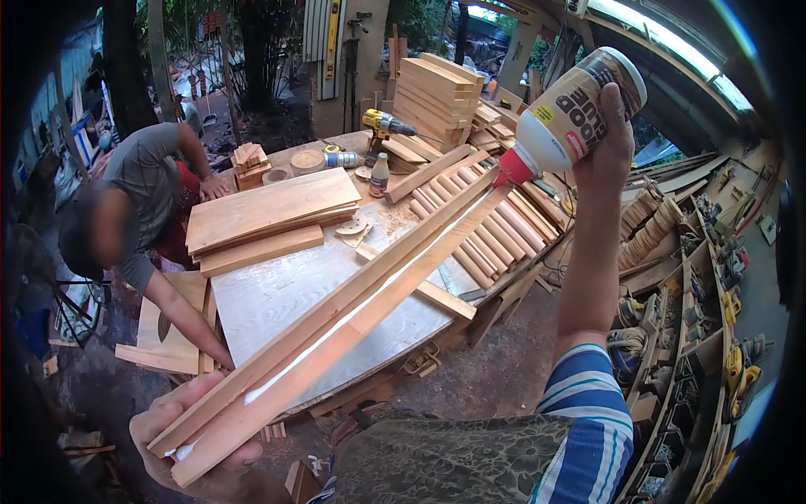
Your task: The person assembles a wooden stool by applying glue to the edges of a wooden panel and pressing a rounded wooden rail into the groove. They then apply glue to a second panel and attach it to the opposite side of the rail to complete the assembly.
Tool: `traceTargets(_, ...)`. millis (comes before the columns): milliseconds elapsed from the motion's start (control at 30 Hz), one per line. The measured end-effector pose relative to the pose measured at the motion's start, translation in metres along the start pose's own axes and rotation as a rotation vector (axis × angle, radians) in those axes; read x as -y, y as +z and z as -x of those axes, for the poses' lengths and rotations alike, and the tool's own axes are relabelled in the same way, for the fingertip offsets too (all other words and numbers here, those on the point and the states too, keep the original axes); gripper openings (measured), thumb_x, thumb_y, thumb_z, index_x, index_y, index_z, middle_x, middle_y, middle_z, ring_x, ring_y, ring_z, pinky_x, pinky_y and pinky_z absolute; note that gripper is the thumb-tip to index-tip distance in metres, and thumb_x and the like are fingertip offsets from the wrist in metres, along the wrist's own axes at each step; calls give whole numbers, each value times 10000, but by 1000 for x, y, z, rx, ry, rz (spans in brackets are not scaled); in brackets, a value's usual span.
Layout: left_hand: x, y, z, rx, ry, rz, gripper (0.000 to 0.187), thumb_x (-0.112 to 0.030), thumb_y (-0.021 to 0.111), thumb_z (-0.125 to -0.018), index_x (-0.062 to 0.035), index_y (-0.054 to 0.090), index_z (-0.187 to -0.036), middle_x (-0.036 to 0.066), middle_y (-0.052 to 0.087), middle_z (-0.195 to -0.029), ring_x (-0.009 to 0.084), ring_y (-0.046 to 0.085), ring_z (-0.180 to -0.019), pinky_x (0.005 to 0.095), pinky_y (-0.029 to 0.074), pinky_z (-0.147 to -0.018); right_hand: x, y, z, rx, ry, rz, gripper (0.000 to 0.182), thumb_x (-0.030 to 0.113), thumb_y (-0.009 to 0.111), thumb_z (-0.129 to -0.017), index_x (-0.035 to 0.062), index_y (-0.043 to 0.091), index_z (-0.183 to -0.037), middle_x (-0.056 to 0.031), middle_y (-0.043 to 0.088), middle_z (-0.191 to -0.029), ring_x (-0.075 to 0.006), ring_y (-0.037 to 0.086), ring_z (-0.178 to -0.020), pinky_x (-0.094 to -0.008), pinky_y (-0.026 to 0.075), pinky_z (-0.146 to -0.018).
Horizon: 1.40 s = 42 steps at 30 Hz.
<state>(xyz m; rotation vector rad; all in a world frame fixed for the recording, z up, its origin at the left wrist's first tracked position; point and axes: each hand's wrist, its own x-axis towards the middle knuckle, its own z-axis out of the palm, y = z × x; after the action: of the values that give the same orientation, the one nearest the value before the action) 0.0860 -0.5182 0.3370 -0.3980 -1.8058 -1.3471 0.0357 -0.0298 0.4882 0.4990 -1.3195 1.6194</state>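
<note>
Working with my left grip (155,416) at the near left, I have it wrapped around the near end of a long grooved wooden strip (361,323), which slants over the surface (281,286) toward the far right. Beyond it, a co-worker (151,181) leans in at the surface's left side, one arm reaching down. Wide boards (273,206) lie stacked to the right of this person. Farther right stand a small bottle (379,176) and a yellow drill (384,124), with a tall stack of boards (430,97) behind. A white line of glue (336,328) runs along the groove. Rounded wooden pieces (495,239) lie in a row below the strip's far end. There, my right grip (614,139) clasps the glue bottle (558,126), tipped with its red nozzle (514,168) at the groove. Tool-filled shelves (705,336) line the right side.
</note>
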Motion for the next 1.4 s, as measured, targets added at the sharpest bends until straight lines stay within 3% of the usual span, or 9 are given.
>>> traceTargets(200,4,1,-1,-1,-15,70,926,-649,893,-649,35,591,-1193,165,681,-1080,254,715,-975,348,599,-862,-4,-1,-7,113,8,-33,476,258,758,-951,-16,574,-1294,-158,715,-1119,-231,738,-962,-381,633,-840)
traceTargets(433,4,-7,0,75,-13,31,933,-679,842,-698,20,541,-1238,157,680,-1074,237,714,-971,343,598,-866,-7,-25,-17,424,-105,114,778,486,693,-954,-22,426,-1480,-273,590,-1371,-400,646,-1211,-537,595,-967)
traceTargets(667,4,-7,-5,52,62,-84,859,-703,782,-773,19,575,-1190,127,664,-1056,225,693,-982,355,571,-893,-1,-33,-18,41,-70,-61,755,536,638,-977,-17,446,-1454,-263,601,-1328,-415,624,-1223,-559,560,-1005)
traceTargets(767,27,-19,-14,191,57,145,804,-459,911,-758,34,501,-1243,194,660,-1137,299,711,-1049,434,600,-896,-9,-49,-21,-66,-62,-158,664,537,619,-985,13,515,-1379,-235,630,-1282,-406,640,-1187,-567,541,-1023)
traceTargets(833,33,-19,-29,66,283,-203,769,-568,839,-812,67,588,-1167,161,638,-1105,275,653,-1019,425,515,-903,-36,-84,-17,22,54,-635,607,530,588,-987,30,547,-1329,-198,643,-1273,-395,644,-1175,-578,526,-1037)
traceTargets(867,35,-7,-36,12,173,-138,753,-624,766,-860,75,640,-1112,132,620,-1090,250,606,-995,398,472,-902,-50,-96,-11,-1,104,-797,593,540,555,-990,39,563,-1307,-175,650,-1269,-390,645,-1166,-584,517,-1043)
traceTargets(900,44,-11,-50,99,234,-193,609,-508,677,-981,51,623,-1217,116,650,-1153,211,608,-1054,358,463,-946,-64,-82,-1,-386,127,-454,665,616,433,-992,46,573,-1305,-151,654,-1260,-367,656,-1107,-530,569,-932)
traceTargets(1033,65,6,-90,105,91,-63,454,-377,633,-1044,49,661,-1197,91,689,-1118,160,636,-996,306,489,-888,-134,-69,81,-792,542,-502,641,586,264,-969,142,651,-1224,-75,710,-1172,-269,693,-1051,-392,575,-848)
traceTargets(1400,137,-19,-138,-49,-28,-143,444,-409,585,-1058,6,661,-1200,81,692,-1094,163,652,-982,298,512,-867,-465,-121,245,-1321,1076,-989,423,442,422,-1011,184,678,-1228,-108,659,-1213,-303,656,-1047,-441,597,-828)
